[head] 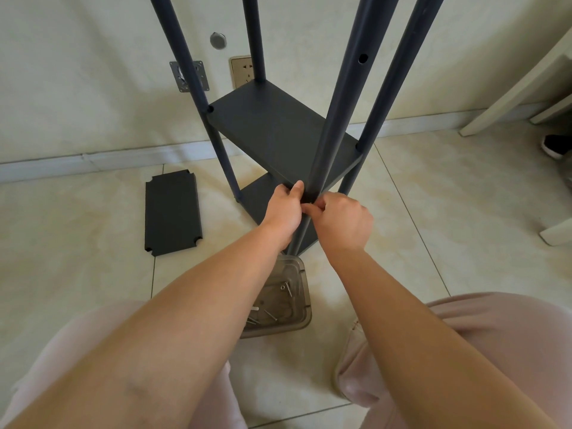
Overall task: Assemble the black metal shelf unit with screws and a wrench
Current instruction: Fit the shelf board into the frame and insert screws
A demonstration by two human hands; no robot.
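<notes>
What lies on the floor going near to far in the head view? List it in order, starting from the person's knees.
Clear plastic tray with loose screws → both hands at the near post, left hand, right hand → mounted shelf board → wall socket.

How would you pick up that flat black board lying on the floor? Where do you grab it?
The loose shelf board lies flat on the tiled floor, left of the shelf unit, so nothing can slip under its middle. Probably best to come from above at a long edge, hook fingertips into a notched corner, such as the near right one, tip it up, then hold both long edges.
</notes>
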